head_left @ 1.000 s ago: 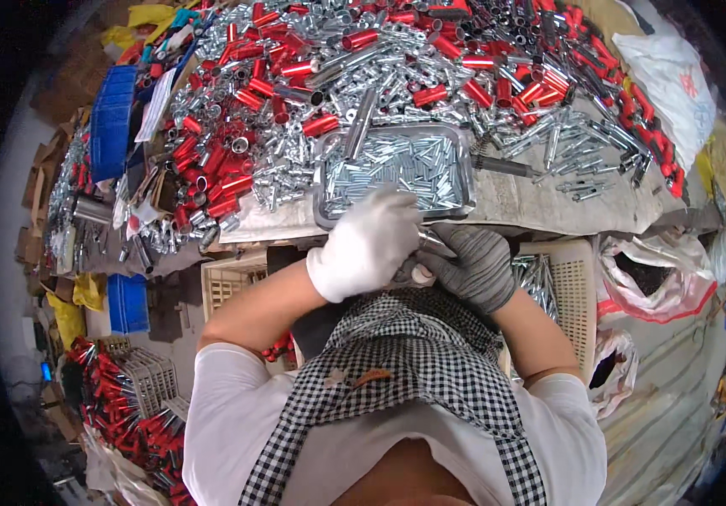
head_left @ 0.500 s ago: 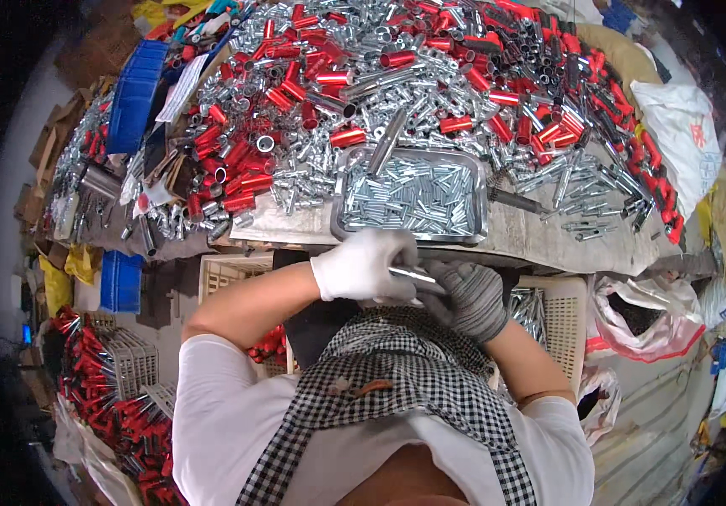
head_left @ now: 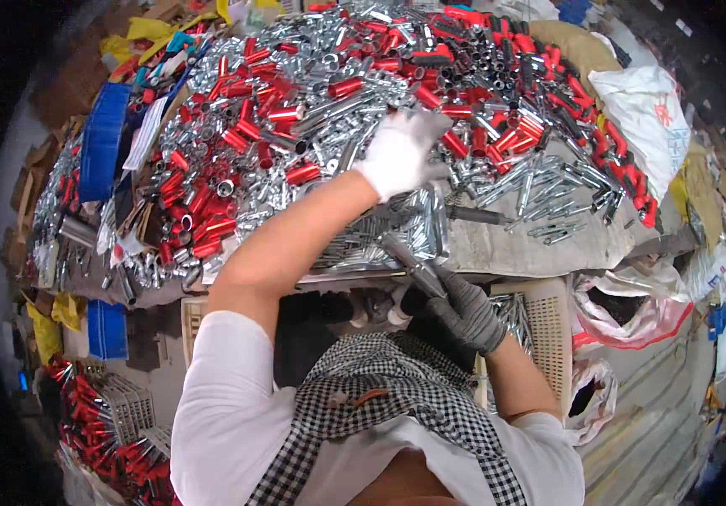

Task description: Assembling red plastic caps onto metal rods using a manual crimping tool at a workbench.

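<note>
My left hand [head_left: 403,153], in a white glove, reaches over the heap of metal parts [head_left: 329,118] just beyond the tray. Its fingers are stretched forward, the thumb apart, and I see nothing held in them. In a grey knit glove, my right hand [head_left: 470,314] grips a silver metal tube [head_left: 414,266] near the table's front edge. The tube slants up and left, over the near side of the metal tray [head_left: 442,226]. Small silver pins [head_left: 420,221] lie in that tray, partly hidden by my left arm and the tube.
Red tubes [head_left: 302,174] are mixed through the heap. A dark spring-like rod [head_left: 479,216] lies right of the tray. Blue bin [head_left: 103,143] stands at left, white sack [head_left: 645,110] at right. Below the table sit a cream crate [head_left: 540,325] and an open sack [head_left: 633,308].
My left hand has left the right hand and moved forward onto the heap. The right hand has moved slightly down and right, with the tube now plainly in view. The whole view has shifted.
</note>
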`<act>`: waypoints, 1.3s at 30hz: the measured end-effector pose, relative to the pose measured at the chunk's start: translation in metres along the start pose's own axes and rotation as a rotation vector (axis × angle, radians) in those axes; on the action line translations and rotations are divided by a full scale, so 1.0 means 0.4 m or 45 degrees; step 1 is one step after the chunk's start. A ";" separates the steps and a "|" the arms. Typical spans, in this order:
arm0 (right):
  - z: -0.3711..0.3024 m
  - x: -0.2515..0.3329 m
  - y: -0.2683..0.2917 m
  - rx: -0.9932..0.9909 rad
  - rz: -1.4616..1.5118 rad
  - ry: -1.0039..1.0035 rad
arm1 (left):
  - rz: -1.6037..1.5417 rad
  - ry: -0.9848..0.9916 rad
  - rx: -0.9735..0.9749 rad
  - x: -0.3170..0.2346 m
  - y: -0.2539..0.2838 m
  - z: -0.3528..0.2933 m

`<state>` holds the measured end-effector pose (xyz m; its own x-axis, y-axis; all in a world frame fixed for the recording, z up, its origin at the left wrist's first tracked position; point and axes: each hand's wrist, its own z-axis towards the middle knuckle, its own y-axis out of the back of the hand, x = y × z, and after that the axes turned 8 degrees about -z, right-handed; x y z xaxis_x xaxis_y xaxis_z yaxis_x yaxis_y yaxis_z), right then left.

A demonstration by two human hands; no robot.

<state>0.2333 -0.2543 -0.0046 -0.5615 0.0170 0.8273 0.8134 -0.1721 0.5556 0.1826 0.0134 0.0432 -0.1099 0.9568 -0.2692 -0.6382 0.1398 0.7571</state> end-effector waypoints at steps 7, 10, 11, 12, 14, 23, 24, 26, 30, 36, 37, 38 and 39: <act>-0.022 -0.041 0.010 0.004 -0.104 -0.039 | 0.293 -0.084 0.450 0.079 -0.206 0.153; -0.029 -0.041 0.023 -0.037 0.067 -0.045 | 0.033 -0.039 0.079 0.046 -0.146 0.127; -0.026 -0.027 0.029 0.019 0.150 -0.109 | -0.184 0.016 -0.146 0.059 -0.138 0.099; -0.031 -0.023 0.031 0.063 0.240 -0.185 | -0.609 0.345 -0.012 0.023 -0.074 0.086; -0.037 -0.050 0.004 0.039 0.334 -0.150 | -1.423 0.653 0.039 -0.003 0.016 0.027; -0.023 -0.031 -0.079 0.224 1.080 -0.190 | -1.206 0.138 -0.139 -0.068 0.199 -0.310; -0.022 -0.024 -0.086 0.228 1.052 -0.212 | -1.829 0.527 -0.230 -0.074 0.220 -0.331; -0.022 -0.007 -0.097 0.229 0.994 -0.256 | -2.280 0.815 -0.352 -0.092 0.235 -0.369; -0.021 0.032 -0.119 0.312 1.049 -0.291 | -2.363 0.749 -0.440 -0.099 0.239 -0.415; -0.012 0.058 -0.147 0.244 1.065 -0.160 | -1.981 0.854 -0.402 -0.127 0.279 -0.422; -0.018 0.053 -0.139 0.247 1.046 -0.228 | -1.693 0.931 -0.195 -0.121 0.289 -0.429; -0.021 0.049 -0.132 0.248 1.023 -0.295 | -1.581 1.007 -0.142 -0.111 0.290 -0.441; -0.020 0.044 -0.129 0.237 1.018 -0.294 | -1.527 0.962 -0.080 -0.095 0.292 -0.458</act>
<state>0.1802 -0.2531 -0.0194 0.2207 0.1633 0.9616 0.9752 -0.0536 -0.2148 -0.0273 -0.0535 0.0327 0.1524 -0.0997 -0.9833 -0.6641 0.7265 -0.1766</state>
